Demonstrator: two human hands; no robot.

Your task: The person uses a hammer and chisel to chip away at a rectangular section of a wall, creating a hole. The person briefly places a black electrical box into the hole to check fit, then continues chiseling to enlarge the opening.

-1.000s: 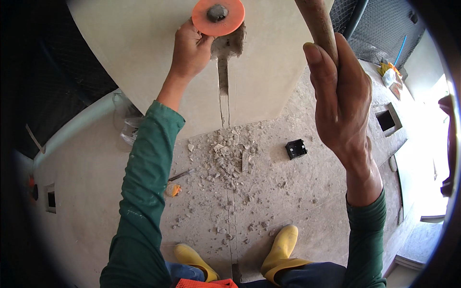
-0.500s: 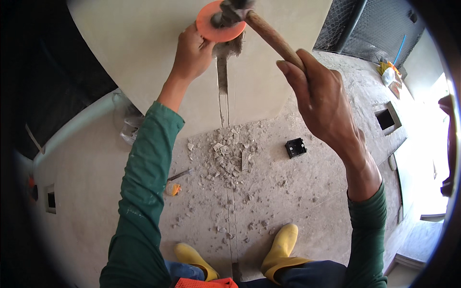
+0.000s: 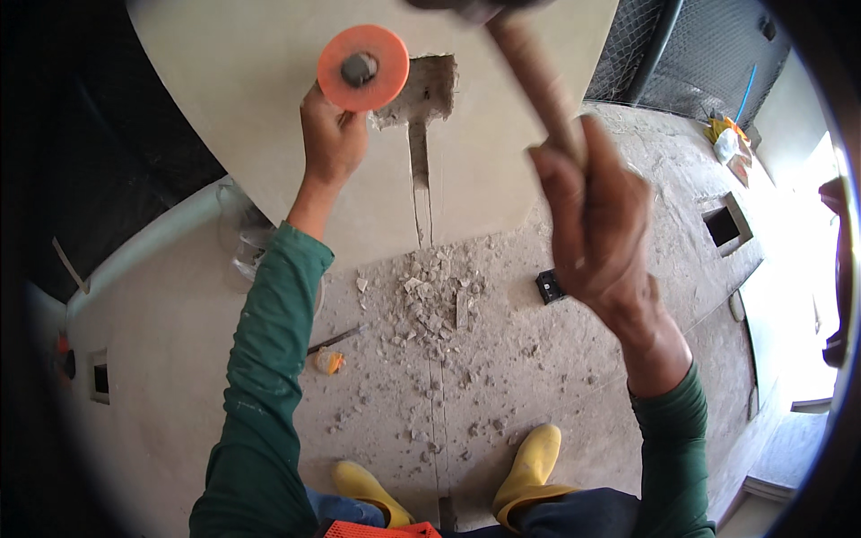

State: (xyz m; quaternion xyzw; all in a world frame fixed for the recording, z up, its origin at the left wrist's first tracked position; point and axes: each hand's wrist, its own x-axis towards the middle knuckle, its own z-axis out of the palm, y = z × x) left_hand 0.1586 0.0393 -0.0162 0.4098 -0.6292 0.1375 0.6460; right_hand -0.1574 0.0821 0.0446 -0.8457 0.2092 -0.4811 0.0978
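My left hand (image 3: 330,139) is closed round a chisel, its grip mostly hidden under a round orange hand guard (image 3: 387,79). The chisel's grey struck end (image 3: 359,69) pokes through the guard's middle; its tip is out of sight. Just right of the guard, a rough rectangular recess (image 3: 432,85) is cut into the cream wall (image 3: 242,81). A narrow groove (image 3: 419,154) runs down from it. My right hand (image 3: 599,229) grips a hammer by its wooden handle (image 3: 536,81), blurred by motion. The dark hammer head is partly cut off at the top edge, apart from the chisel.
Broken rubble (image 3: 430,296) lies at the wall's foot. A black electrical box (image 3: 549,287) is partly behind my right hand. A metal bar (image 3: 336,339) and a small yellow-orange object (image 3: 329,361) lie at left. My yellow boots (image 3: 529,466) stand below. A square floor opening (image 3: 720,226) is at right.
The hammer has lifted off the chisel's end, up and to the right. My left hand has shifted the chisel left and slightly down, uncovering more of the recess.
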